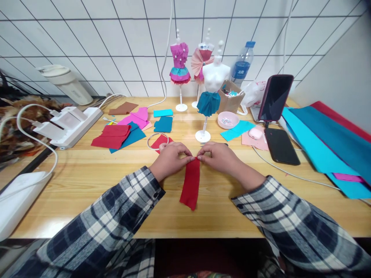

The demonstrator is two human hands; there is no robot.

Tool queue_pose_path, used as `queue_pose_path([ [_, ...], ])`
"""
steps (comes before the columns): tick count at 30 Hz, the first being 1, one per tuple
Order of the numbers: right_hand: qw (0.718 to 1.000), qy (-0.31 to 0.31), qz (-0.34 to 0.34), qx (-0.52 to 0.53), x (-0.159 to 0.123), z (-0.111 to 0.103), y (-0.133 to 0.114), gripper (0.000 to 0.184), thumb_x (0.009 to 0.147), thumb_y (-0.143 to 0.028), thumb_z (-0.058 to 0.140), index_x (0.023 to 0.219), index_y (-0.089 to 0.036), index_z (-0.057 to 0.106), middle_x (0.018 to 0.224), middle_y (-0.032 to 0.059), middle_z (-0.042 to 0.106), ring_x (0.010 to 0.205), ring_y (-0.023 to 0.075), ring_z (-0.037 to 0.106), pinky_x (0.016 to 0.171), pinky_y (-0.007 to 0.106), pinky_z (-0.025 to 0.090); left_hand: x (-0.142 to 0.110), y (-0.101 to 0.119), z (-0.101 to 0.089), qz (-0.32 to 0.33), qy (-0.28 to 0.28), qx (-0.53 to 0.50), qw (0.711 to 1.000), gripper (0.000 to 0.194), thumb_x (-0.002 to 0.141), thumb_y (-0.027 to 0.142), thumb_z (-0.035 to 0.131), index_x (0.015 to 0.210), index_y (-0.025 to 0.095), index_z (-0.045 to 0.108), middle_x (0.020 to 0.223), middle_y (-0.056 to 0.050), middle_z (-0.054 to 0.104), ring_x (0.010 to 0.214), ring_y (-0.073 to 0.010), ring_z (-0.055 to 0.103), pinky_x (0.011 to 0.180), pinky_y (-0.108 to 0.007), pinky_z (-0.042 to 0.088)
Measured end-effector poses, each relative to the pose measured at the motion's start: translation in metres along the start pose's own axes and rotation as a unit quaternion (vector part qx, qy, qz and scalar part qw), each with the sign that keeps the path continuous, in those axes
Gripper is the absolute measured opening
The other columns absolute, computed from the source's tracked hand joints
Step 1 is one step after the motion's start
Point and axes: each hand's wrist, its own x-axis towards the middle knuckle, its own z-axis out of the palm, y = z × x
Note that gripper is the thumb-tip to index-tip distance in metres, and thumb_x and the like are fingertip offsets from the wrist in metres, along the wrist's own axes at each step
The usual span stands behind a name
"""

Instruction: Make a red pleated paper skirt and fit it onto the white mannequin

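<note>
A strip of red fabric hangs down toward me from between my two hands, its lower end slightly curled. My left hand pinches the strip's top left corner between thumb and fingers. At the top right corner my right hand pinches the same edge. Just beyond the left hand, a white ring overlaps a red fabric piece. A dark object, partly hidden, lies behind my right hand. Further back stands a white mini mannequin wearing a teal gathered skirt.
Two dressed mannequins stand by the tiled wall. Fabric scraps lie at back left, near a power strip. On the right are a bead bowl, a phone, a cable and large fabric sheets.
</note>
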Motion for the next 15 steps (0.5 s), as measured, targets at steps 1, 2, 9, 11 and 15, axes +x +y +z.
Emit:
queue_pose_path([
  [1,1.0,0.0,-0.003,-0.001,-0.0001,-0.0001,0.0,0.013,0.084,-0.03,0.063,0.086,-0.026,0.075,0.091,0.0007,0.071,0.083,0.0168,0.062,0.068,0.027,0.038,0.0002,-0.0003,0.0,0.002,-0.003,-0.003,1.0,0.019,0.085,0.037,0.064,0.079,0.021,0.073,0.091,-0.003,0.074,0.093,-0.0215,0.063,0.088,-0.038,0.039],
  [2,1.0,0.0,-0.005,-0.002,-0.0004,-0.0002,-0.0001,0.014,0.085,-0.03,0.063,0.087,-0.026,0.075,0.09,0.0007,0.071,0.081,0.0164,0.061,0.067,0.027,0.038,0.0004,-0.0007,0.0001,0.006,-0.004,-0.004,1.0,0.019,0.086,0.036,0.062,0.08,0.021,0.073,0.091,-0.003,0.074,0.092,-0.0212,0.063,0.087,-0.038,0.039],
  [9,1.0,-0.002,0.013,0.021,-0.0007,-0.0001,-0.0006,0.012,0.082,-0.033,0.067,0.088,-0.028,0.077,0.084,-0.0018,0.072,0.067,0.0128,0.058,0.062,0.026,0.038,-0.0003,-0.0021,-0.0016,0.012,0.013,0.011,1.0,0.02,0.086,0.038,0.063,0.078,0.021,0.072,0.089,-0.002,0.074,0.091,-0.0212,0.063,0.088,-0.039,0.038],
  [11,0.999,0.003,0.02,0.028,0.0003,0.0002,0.0005,0.011,0.081,-0.029,0.066,0.086,-0.028,0.076,0.082,-0.0026,0.072,0.066,0.0126,0.058,0.062,0.026,0.039,-0.001,-0.0015,-0.0023,0.013,0.012,0.011,1.0,0.021,0.086,0.039,0.063,0.078,0.022,0.072,0.089,-0.002,0.074,0.091,-0.0214,0.063,0.088,-0.039,0.038],
  [15,0.997,0.067,0.002,0.034,-0.0025,-0.0026,-0.0015,0.01,0.081,-0.025,0.065,0.083,-0.025,0.075,0.086,-0.0001,0.072,0.072,0.015,0.061,0.063,0.026,0.043,-0.0028,0.0017,0.001,0.001,0.036,-0.019,0.999,0.037,0.078,0.047,0.07,0.107,0.024,0.068,0.104,-0.004,0.07,0.098,-0.0239,0.061,0.088,-0.039,0.042],
])
